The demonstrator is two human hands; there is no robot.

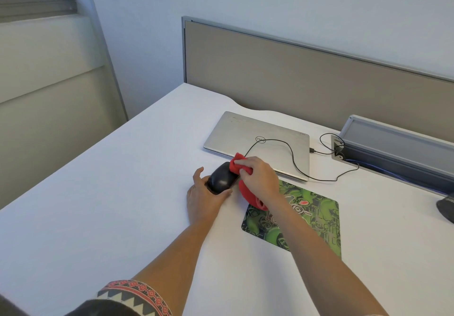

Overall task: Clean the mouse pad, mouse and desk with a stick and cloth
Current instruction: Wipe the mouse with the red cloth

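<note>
Red cloth (239, 163) pinched in right hand (260, 180) wipes mouse (221, 180) gripped by left hand (204, 200); likely next, mouse pad (319, 217) at four o'clock

We are wearing a dark left sleeve (98, 309) | cuff band (134, 296) is showing red diamonds, white zigzags | forearms (172, 254) are showing bare
</note>
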